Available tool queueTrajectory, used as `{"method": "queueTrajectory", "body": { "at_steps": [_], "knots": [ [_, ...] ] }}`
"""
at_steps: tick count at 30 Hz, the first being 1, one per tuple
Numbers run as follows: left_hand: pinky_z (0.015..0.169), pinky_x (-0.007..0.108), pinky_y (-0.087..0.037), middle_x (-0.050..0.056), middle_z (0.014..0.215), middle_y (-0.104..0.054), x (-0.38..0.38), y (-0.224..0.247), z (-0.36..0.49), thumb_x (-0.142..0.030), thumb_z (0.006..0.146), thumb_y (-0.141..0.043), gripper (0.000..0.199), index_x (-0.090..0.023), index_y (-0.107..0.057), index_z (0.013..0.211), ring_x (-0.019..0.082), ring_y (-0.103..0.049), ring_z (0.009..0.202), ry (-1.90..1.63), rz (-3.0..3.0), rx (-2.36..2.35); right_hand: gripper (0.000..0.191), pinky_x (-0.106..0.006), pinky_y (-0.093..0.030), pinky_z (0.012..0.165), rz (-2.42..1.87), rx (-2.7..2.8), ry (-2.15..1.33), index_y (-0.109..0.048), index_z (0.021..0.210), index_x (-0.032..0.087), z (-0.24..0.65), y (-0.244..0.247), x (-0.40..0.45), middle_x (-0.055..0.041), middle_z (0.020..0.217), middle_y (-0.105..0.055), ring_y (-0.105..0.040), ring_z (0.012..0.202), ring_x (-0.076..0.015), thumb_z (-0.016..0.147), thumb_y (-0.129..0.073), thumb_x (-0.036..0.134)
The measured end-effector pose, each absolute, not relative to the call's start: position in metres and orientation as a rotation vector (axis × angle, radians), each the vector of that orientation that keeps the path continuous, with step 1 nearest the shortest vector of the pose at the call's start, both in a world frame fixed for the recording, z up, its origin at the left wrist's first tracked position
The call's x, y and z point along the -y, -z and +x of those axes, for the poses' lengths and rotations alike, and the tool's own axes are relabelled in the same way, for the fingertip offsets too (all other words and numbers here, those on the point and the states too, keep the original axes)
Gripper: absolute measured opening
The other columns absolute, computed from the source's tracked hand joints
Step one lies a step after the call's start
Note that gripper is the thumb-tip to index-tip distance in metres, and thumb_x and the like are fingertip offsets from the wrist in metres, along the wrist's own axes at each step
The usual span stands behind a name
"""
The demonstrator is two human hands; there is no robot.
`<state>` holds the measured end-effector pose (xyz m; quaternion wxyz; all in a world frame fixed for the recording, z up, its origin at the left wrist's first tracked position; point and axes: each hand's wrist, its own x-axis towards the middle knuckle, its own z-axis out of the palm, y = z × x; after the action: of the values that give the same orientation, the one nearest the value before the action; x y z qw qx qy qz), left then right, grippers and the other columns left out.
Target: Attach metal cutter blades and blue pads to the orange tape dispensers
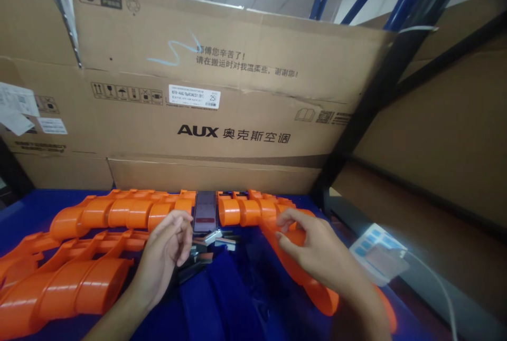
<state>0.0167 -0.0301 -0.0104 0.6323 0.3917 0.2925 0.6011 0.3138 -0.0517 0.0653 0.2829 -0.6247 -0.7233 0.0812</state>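
above the blue surface [35,206], the left hand [168,246] is half-curled with nothing visible in it; the right hand [317,240] has thumb and fingers parted at the orange row [291,264] beneath it, though whether it grips i cannot tell. handling that row seems the step in hand; a firm hold would call for bringing thumb to fingers. farther lie small metal pieces [214,236], then a phone [205,209] and a cardboard box [237,114].

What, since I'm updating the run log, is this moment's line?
left hand: loosely curled, near phone; right hand: at orange pieces, contact unclear; phone: between orange pieces; box: behind
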Motion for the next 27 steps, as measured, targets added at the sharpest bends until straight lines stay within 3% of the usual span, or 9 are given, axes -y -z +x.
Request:
{"method": "queueTrajectory", "body": {
  "at_steps": [4,6,10,12,14,18,21,27],
  "knots": [
    [0.044,0.02,-0.034,-0.001,0.072,-0.06,0.031,0.01,0.023,-0.043,0.092,-0.066,0.027,-0.019,-0.067,0.104,0.009,-0.049,0.052,-1.321,0.91,-0.678,0.006,-0.034,-0.05,0.08,-1.319,1.879,-0.283,-0.063,0.089,0.024,0.305,-0.07,0.06,-0.0013,0.09,-0.072,-0.067,0.085,-0.0219,0.089,-0.063,0.029],
    [0.048,0.021,-0.04,0.004,0.08,-0.068,0.035,0.008,0.027,-0.04,0.092,-0.068,0.031,-0.019,-0.068,0.114,0.012,-0.058,0.059,-1.245,0.962,-0.673,0.006,-0.034,-0.051,0.082,-1.118,1.826,-0.274,-0.064,0.092,0.024,0.288,-0.069,0.062,-0.0016,0.091,-0.071,-0.068,0.086,-0.0215,0.089,-0.066,0.027],
    [0.081,0.034,-0.056,0.015,0.124,-0.072,0.044,0.008,0.033,-0.031,0.088,-0.075,0.06,-0.024,-0.055,0.143,0.026,-0.071,0.1,-1.139,1.043,-0.567,0.007,-0.034,-0.053,0.082,-0.895,1.753,-0.316,-0.064,0.095,0.023,0.239,-0.06,0.065,-0.0023,0.093,-0.07,-0.068,0.089,-0.0206,0.089,-0.066,0.023],
    [0.096,0.038,-0.053,0.014,0.133,-0.07,0.047,0.012,0.034,-0.03,0.086,-0.078,0.067,-0.026,-0.052,0.147,0.029,-0.068,0.114,-1.135,0.995,-0.512,0.008,-0.032,-0.054,0.079,-0.885,1.71,-0.312,-0.064,0.096,0.023,0.217,-0.054,0.066,-0.0022,0.092,-0.07,-0.068,0.085,-0.0193,0.089,-0.067,0.022],
    [0.1,0.037,-0.051,0.012,0.132,-0.071,0.047,0.014,0.036,-0.03,0.085,-0.078,0.061,-0.026,-0.057,0.142,0.029,-0.066,0.12,-1.18,0.89,-0.544,0.008,-0.032,-0.054,0.081,-0.882,1.704,-0.349,-0.065,0.096,0.022,0.202,-0.048,0.068,-0.0031,0.095,-0.07,-0.068,0.089,-0.0196,0.089,-0.068,0.021],
    [0.088,0.028,-0.056,0.006,0.116,-0.078,0.043,0.009,0.04,-0.03,0.082,-0.08,0.036,-0.022,-0.072,0.117,0.024,-0.073,0.107,-1.36,0.653,-0.675,0.019,-0.033,-0.055,0.088,-0.781,1.838,-0.557,-0.067,0.114,0.025,0.196,-0.041,0.066,-0.0055,0.114,-0.071,-0.069,0.1,-0.0198,0.098,-0.058,0.023],
    [0.079,0.029,-0.06,0.009,0.099,-0.081,0.039,-0.001,0.037,-0.031,0.081,-0.079,0.029,-0.015,-0.074,0.105,0.025,-0.077,0.09,-1.386,0.54,-0.685,0.026,-0.033,-0.055,0.085,-0.831,1.861,-0.54,-0.064,0.125,0.026,0.209,-0.039,0.055,-0.0066,0.117,-0.071,-0.07,0.099,-0.0203,0.102,-0.052,0.024],
    [0.058,0.031,-0.06,0.01,0.068,-0.078,0.031,0.001,0.019,-0.044,0.089,-0.067,0.033,-0.012,-0.071,0.088,0.024,-0.075,0.06,-1.237,0.333,-0.639,0.011,-0.034,-0.048,0.079,-1.375,2.229,-0.207,-0.068,0.086,0.022,0.248,-0.033,0.023,-0.0053,0.088,-0.07,-0.064,0.087,-0.0234,0.093,-0.06,0.021]
  ]
}}
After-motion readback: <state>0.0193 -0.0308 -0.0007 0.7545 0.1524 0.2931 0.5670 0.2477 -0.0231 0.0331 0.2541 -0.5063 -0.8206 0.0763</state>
